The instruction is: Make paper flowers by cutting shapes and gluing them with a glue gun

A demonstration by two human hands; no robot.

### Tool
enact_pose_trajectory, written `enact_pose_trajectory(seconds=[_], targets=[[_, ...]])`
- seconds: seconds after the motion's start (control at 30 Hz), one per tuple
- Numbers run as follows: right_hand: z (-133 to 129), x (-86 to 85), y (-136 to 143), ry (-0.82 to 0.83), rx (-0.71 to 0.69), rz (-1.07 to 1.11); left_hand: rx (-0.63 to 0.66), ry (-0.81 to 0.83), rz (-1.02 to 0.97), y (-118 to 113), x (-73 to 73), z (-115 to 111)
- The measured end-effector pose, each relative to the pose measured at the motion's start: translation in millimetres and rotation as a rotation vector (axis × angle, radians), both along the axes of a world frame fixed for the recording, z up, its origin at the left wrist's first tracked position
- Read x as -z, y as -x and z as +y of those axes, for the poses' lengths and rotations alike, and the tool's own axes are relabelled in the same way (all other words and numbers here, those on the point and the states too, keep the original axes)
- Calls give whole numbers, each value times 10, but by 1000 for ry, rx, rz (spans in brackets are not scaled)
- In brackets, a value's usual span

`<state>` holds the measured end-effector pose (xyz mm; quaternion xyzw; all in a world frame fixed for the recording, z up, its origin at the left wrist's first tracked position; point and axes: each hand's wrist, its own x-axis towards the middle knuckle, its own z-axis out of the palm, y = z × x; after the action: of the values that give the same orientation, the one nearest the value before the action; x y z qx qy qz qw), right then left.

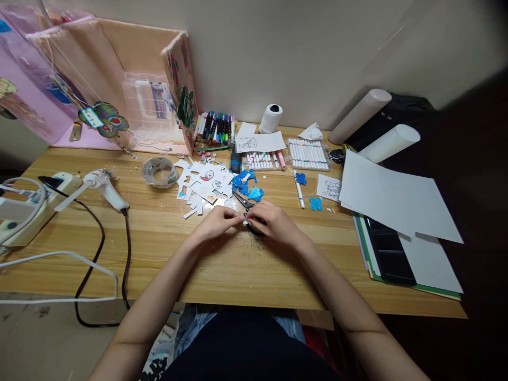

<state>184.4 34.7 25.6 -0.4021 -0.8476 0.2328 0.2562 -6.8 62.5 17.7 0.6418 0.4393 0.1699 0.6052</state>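
My left hand (218,221) and my right hand (273,221) meet over the middle of the desk, thumbs and fingertips pinched together. Between them is a small white piece (245,222), mostly covered by the fingers; its kind is too small to make out. Black-handled scissors (242,200) lie under and behind my right hand, blades pointing away to the left. Just beyond them are crumpled blue scraps (240,183) and a lighter blue cut-out (256,194). White paper cuttings (198,182), some with drawn figures, spread out to the left of the scissors.
A tape roll (160,173), a hot glue gun (105,190) and a power strip (39,211) with cables occupy the left. Markers (308,153), a thread cone (270,118) and a pink box (138,47) stand behind. Blue flowers (316,203) and paper sheets (397,196) lie right.
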Motion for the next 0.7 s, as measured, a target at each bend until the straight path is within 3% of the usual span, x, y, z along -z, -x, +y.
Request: enact_pose_trajectory(seconds=[0.33, 0.7], targets=[[24, -44, -50, 5, -70, -18, -17, 27, 11, 0, 27, -11], [13, -90, -57, 247, 86, -29, -28, 0, -12, 0, 9, -12]])
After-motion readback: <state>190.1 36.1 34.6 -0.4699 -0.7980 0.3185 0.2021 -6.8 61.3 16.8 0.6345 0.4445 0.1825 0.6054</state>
